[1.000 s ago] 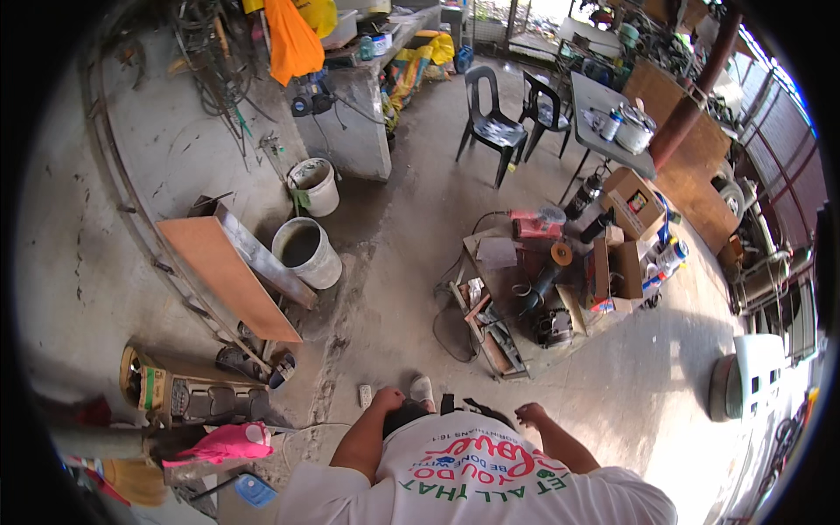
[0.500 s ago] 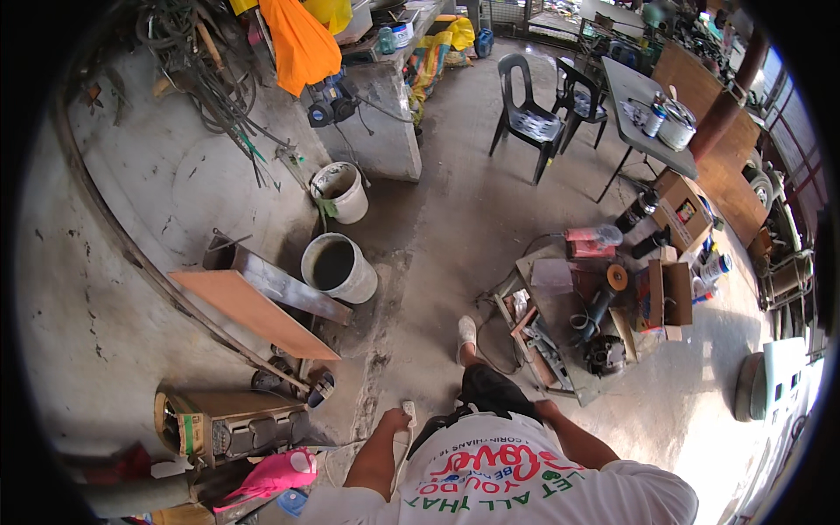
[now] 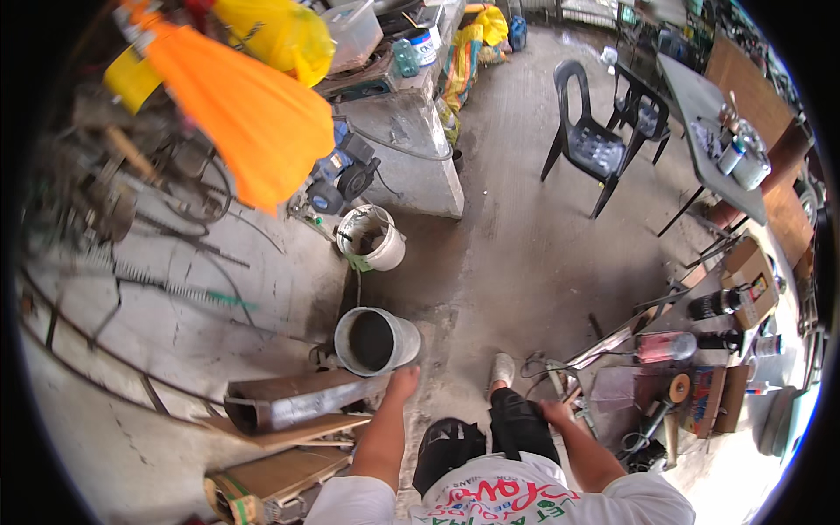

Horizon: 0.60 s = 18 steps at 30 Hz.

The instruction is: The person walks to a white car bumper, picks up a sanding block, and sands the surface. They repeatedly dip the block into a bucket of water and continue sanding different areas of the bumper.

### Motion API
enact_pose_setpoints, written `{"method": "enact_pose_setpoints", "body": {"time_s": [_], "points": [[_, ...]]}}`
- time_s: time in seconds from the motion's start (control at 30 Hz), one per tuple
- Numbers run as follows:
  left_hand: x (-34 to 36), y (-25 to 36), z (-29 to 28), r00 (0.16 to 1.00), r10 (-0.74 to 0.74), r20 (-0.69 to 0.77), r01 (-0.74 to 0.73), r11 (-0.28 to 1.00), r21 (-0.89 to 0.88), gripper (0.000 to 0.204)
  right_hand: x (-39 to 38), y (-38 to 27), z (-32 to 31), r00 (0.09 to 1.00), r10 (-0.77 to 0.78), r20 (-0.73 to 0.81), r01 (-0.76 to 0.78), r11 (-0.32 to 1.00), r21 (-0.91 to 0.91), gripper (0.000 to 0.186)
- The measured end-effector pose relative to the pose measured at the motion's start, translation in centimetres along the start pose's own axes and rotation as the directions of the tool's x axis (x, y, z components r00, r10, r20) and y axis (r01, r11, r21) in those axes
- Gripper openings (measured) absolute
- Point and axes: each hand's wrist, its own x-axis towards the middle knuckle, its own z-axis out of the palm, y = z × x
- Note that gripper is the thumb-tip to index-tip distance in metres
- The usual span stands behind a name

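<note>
My left hand hangs low, over the floor beside a grey bucket with dark contents. Its fingers point away from view and blur together, and I see no object in it. Close to my black-clad right thigh is my right hand, its fingers mostly hidden. A rusty, hollow square metal tube lies left of my left forearm, on top of a brown board. Beyond the grey bucket stands a white bucket with something leafy at its rim.
At right are an angle grinder, a clear-and-red container and cardboard boxes. Black plastic chairs stand ahead beside a grey table. Orange cloth hangs at upper left, near a blue-and-black machine.
My view has moved forward and turned left; the buckets and chairs are nearer. My left hand has swung forward to beside the grey bucket. My right hand stays near my thigh.
</note>
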Motion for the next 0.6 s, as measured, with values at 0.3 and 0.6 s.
{"method": "enact_pose_setpoints", "body": {"time_s": [0.3,0.6], "points": [[28.8,-11.1,-25.4,0.858,-0.289,-0.425,0.332,0.943,0.028,0.035,8.2,-25.5,3.6,0.892,0.176,0.416,-0.415,0.685,0.599,0.032],[50.8,-38.5,-46.8,0.516,0.336,-0.788,0.424,0.699,0.576,0.042,13.4,-35.4,15.4,0.854,0.225,0.469,-0.476,0.704,0.528,0.029]]}}
